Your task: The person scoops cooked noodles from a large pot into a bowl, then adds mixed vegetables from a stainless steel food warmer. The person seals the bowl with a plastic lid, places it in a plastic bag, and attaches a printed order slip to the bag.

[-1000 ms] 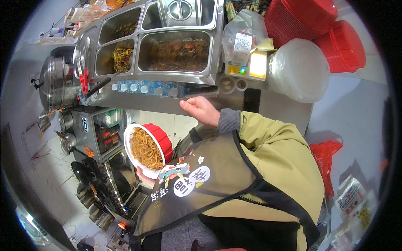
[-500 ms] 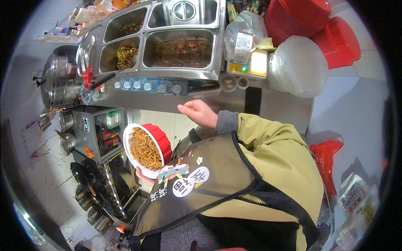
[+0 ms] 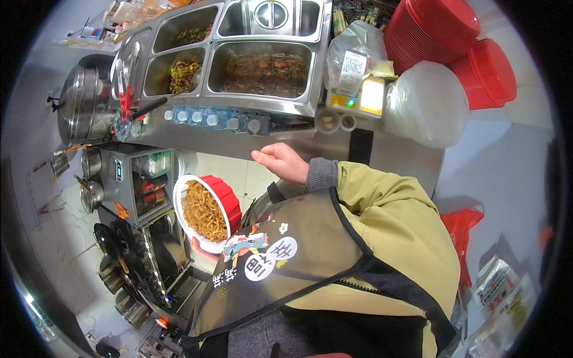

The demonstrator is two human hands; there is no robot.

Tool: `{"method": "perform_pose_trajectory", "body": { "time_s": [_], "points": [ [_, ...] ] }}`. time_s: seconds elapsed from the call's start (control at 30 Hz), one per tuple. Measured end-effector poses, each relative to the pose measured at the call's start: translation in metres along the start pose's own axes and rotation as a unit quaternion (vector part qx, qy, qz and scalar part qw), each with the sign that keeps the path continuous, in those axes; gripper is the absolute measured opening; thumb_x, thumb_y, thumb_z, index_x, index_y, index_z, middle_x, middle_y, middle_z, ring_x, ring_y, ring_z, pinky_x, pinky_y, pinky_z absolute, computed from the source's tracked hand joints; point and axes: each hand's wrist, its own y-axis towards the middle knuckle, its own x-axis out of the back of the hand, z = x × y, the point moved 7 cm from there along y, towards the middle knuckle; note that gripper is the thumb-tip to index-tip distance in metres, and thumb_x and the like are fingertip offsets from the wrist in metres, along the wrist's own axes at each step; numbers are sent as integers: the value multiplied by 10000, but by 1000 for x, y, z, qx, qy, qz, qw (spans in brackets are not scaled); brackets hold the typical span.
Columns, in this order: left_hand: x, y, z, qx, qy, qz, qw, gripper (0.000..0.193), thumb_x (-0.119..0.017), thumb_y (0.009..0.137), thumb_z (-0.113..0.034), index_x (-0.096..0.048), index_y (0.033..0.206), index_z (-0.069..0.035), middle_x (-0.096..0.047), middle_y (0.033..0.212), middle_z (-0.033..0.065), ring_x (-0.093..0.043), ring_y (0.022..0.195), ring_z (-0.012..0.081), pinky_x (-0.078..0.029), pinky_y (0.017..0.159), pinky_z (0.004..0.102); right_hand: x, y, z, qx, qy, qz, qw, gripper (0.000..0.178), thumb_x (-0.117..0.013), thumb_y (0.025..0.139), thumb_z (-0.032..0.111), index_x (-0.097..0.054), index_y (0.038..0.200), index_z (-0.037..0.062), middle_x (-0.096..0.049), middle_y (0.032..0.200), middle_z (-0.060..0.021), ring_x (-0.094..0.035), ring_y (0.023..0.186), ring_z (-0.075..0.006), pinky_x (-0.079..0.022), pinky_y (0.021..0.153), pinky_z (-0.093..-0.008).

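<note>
- Running from about ten o'clock to past two, the near edge of the steel counter (image 3: 400,146) bends; pale tiled floor (image 3: 239,173) shows below it, left of centre.
- One lidded pot (image 3: 77,110) sits at ten o'clock, six bottles (image 3: 218,119) in a row at half past ten, four steel pans (image 3: 262,42) around half past eleven, two small cups (image 3: 347,123) past one, and two stacks of red bowls (image 3: 427,33) between one and two.
- Greens (image 3: 194,36) lie in the rear left pan, yellowish strips (image 3: 184,76) in the front left one.
- At eight o'clock, the left hand (image 3: 204,251), mostly hidden by the apron (image 3: 286,262), grips the noodle bowl (image 3: 227,194); red outside, white inside, it tilts with its mouth leftward, full of brown noodles (image 3: 205,212).
- Dark broth (image 3: 265,74) fills much of the broad front pan.
- The right hand (image 3: 283,162) hovers near centre, just off the counter edge, apart from the noodle bowl, thumb out; I cannot tell whether its hidden fingers are closed.
</note>
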Motion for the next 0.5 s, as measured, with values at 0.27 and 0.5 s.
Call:
{"method": "perform_pose_trajectory", "body": {
  "time_s": [0.27,0.5],
  "points": [
    [-14,-2,4,-1,0,-3,1000,758,-523,799,-579,-383,1386,-122,-523,1288,107,-594,1022,291,-526,724,421,15,3,11,12,-8,-11,1000,503,-557,955,347,-460,596,8,-328,551,43,-303,550,-75,-287,474,-317],
    [-22,-5,10,-2,1,9,1000,757,-528,796,-580,-385,1383,-123,-528,1280,105,-603,1004,287,-536,699,415,21,-6,6,9,-4,-18,1000,510,-552,957,356,-458,594,11,-322,548,41,-302,549,-79,-288,475,-320]
  ]
}}
